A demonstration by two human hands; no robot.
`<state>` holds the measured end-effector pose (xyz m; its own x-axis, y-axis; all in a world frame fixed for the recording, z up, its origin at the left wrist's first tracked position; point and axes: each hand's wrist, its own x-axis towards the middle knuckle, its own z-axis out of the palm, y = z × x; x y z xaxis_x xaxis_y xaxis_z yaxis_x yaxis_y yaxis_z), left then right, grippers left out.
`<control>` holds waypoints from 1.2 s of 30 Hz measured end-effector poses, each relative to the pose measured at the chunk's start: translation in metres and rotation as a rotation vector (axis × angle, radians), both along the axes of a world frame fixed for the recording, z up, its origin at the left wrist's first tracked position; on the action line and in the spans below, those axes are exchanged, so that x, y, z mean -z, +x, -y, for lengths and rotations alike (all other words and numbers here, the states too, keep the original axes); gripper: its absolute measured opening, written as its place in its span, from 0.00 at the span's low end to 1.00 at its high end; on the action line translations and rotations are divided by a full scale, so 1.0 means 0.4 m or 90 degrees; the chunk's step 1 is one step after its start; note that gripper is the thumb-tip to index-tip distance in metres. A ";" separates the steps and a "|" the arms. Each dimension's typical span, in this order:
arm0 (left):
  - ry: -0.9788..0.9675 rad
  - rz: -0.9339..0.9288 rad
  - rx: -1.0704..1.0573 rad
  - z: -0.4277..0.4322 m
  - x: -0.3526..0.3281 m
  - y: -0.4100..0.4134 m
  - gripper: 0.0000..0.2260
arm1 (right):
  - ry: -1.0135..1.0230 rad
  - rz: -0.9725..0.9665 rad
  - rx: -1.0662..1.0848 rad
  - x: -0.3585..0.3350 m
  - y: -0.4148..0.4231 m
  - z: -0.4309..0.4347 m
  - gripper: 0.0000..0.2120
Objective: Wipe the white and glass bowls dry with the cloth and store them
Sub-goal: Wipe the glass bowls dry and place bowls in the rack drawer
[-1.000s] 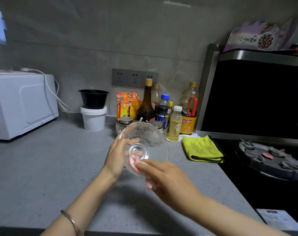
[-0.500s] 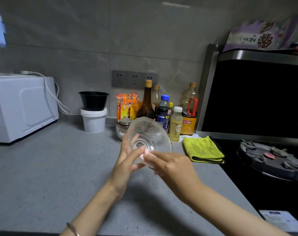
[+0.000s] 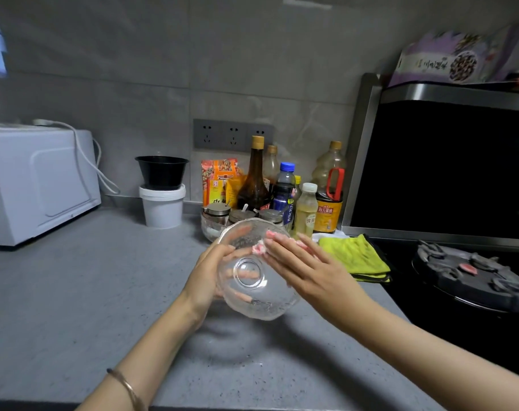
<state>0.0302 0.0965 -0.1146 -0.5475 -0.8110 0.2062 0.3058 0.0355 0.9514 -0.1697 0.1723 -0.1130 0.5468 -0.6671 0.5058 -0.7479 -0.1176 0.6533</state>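
Note:
My left hand (image 3: pixel 206 274) grips a clear glass bowl (image 3: pixel 259 295) above the grey counter (image 3: pixel 74 292). Its fingers show through the glass from inside, and the bowl is tilted with its base facing me. My right hand (image 3: pixel 308 271) lies with straight fingers on the bowl's upper right outer wall. Under its fingertips it presses a small pink-and-white cloth (image 3: pixel 258 248) against the glass. No white bowl shows.
A folded yellow cloth (image 3: pixel 353 256) lies right of the bowl beside the black stove (image 3: pixel 465 274). Bottles and seasoning jars (image 3: pixel 282 197) stand behind the bowl. A black bowl sits on a white tub (image 3: pixel 161 209). A white microwave (image 3: pixel 35 185) stands at the left.
The bowl has been turned and brought lower and closer to me. My right hand slid the small cloth from near the base up to the upper side wall.

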 end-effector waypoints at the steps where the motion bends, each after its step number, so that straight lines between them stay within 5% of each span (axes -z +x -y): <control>1: -0.003 -0.017 -0.014 0.002 0.001 -0.004 0.17 | 0.005 0.042 -0.003 0.010 0.015 0.000 0.28; 9: -0.012 -0.077 -0.115 -0.007 0.027 -0.029 0.17 | 0.153 0.433 -0.120 0.079 0.177 -0.058 0.26; 18: 0.044 0.077 0.094 0.015 0.020 0.026 0.19 | 0.141 0.077 -0.103 0.046 0.015 -0.034 0.16; 27: 0.006 -0.060 0.025 -0.022 0.020 0.011 0.27 | 0.049 0.254 -0.115 0.036 0.138 -0.050 0.18; 32: -0.049 -0.102 -0.091 -0.066 0.046 -0.046 0.27 | 0.044 0.464 -0.111 0.006 0.196 -0.036 0.17; 36: -0.043 -0.108 -0.142 -0.052 0.039 -0.046 0.24 | 0.091 0.387 -0.120 0.047 0.179 -0.038 0.25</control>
<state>0.0119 0.1173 -0.1302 -0.3106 -0.8889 0.3368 0.4375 0.1808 0.8808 -0.0981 0.1875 -0.1318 0.3058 -0.6713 0.6752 -0.9370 -0.3379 0.0884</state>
